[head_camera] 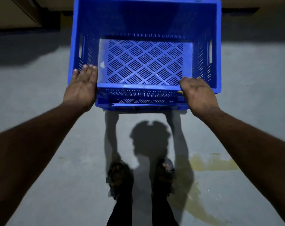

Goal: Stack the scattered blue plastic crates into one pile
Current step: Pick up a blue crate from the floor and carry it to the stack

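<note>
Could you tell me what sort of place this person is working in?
Probably a storeroom or warehouse, dimly lit. The signs: a bare grey concrete floor with a yellowish stain, a blue slotted crate for bulk goods, and what look like cardboard boxes along the far edge.

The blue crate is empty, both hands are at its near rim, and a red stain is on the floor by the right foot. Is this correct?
One detail is wrong: the stain is yellow, not red, as the head view shows. The blue crate is empty, and the left hand and right hand are at its near rim.
</note>
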`<state>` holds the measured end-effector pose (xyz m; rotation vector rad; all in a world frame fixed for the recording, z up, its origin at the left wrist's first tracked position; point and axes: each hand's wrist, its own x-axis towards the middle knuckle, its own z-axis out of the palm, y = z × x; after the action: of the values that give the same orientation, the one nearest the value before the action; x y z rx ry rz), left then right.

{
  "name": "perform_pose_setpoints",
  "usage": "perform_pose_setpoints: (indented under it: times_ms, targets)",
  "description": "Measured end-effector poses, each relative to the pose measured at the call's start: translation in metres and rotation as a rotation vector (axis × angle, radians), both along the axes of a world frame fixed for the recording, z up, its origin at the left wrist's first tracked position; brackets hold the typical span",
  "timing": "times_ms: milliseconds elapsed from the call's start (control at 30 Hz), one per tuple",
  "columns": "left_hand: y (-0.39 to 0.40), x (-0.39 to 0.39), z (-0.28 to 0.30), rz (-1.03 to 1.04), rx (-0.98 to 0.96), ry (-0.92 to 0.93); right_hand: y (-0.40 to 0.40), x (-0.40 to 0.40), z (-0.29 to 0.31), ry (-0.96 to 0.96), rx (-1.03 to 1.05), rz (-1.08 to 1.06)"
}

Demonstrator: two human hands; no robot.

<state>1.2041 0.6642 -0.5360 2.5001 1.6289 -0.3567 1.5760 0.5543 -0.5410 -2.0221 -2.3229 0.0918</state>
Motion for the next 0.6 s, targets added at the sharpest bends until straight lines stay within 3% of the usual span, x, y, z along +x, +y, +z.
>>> perform_pose_setpoints:
  times_ms: [600]
  targets:
    - [-0.042, 0.018, -0.003, 0.085, -0.029, -0.028, 0.002, 0.029, -0.005, -0.036, -0.200, -0.014]
